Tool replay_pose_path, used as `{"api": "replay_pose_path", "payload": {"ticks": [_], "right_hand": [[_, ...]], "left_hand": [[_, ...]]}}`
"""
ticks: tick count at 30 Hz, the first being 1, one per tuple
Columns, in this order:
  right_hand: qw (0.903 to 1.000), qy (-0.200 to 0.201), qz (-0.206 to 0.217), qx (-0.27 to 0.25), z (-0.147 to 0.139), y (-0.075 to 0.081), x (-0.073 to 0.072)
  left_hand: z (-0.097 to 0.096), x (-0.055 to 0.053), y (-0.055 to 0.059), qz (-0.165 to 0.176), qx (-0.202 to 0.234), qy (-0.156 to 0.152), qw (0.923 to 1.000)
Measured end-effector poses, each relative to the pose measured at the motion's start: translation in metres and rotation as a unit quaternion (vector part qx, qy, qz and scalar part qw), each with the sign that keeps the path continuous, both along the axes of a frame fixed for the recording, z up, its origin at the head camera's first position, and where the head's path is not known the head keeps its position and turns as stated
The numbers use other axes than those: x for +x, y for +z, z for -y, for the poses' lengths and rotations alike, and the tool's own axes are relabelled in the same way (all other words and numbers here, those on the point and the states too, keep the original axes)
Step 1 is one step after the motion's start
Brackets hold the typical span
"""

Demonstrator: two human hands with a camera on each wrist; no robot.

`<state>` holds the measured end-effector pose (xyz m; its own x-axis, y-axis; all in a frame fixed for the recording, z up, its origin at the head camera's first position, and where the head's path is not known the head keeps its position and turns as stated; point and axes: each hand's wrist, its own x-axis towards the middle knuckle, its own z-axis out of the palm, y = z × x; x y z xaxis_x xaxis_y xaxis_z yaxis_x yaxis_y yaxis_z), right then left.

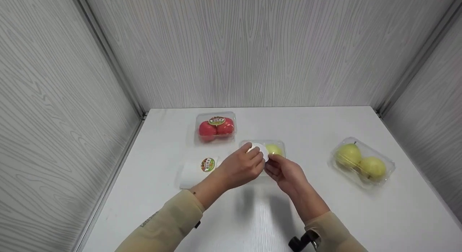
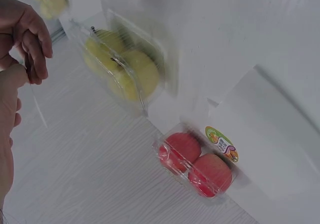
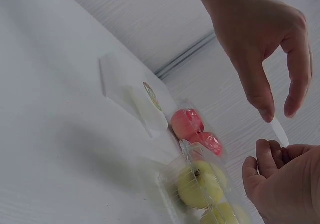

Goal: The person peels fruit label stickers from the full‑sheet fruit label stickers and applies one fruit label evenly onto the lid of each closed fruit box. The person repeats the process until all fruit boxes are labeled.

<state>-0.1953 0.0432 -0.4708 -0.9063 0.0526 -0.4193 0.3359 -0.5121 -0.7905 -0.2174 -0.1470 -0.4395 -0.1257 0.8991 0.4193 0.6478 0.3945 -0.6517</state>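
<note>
the right hand [image 1: 287, 172] pinches a white disc [image 1: 264, 150] by its edge above the tabletop [image 1: 303, 125]; the left hand [image 1: 245, 167] curves over the disc's other side, its thumb and finger narrowly apart at the tips. to the left lies a white sheet [image 1: 193, 177] with a round label [image 1: 208, 165]. just beyond, a clear pack [image 1: 283, 145] holds yellow-green fruit [image 1: 275, 150], a similar box [image 1: 369, 149] sits well to the right, and a red-fruit pack [image 1: 230, 116] stands farthest.

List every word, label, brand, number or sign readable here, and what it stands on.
None reads clearly.
Oval label on the clear container of red apples: characters too small.
Round sticker on the white paper: characters too small.
Lettering on the left sleeve: too blurred.
No other text shows.
</note>
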Motion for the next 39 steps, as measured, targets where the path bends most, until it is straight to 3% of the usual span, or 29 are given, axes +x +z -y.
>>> {"api": "replay_pose_path", "payload": {"ticks": [9,31,39], "right_hand": [[0.9999,0.005,-0.012,0.003,0.003,0.0,0.002],[0.9995,0.012,-0.025,0.016,0.004,-0.001,0.008],[0.9986,0.02,-0.042,-0.024,0.003,-0.004,0.01]], "left_hand": [[-0.004,-0.002,-0.004,0.005,-0.005,-0.001,1.0],[-0.008,0.002,-0.002,0.004,-0.028,0.007,0.9996],[-0.006,0.001,-0.005,-0.001,0.015,-0.011,0.9998]]}}
